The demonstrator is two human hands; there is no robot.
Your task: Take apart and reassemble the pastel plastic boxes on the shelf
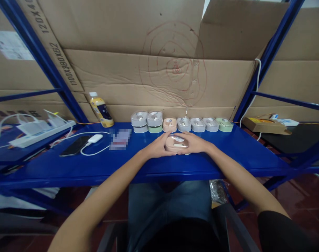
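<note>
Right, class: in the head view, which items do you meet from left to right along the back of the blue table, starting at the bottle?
Yellow bottle, first container stack, second container stack, peach container, first grey container, second grey container, third grey container, green container.

Print on the ten-o'clock white sheet (12, 44) is too small to read; the bottom edge crops the four-o'clock black sleeve (282, 231).
</note>
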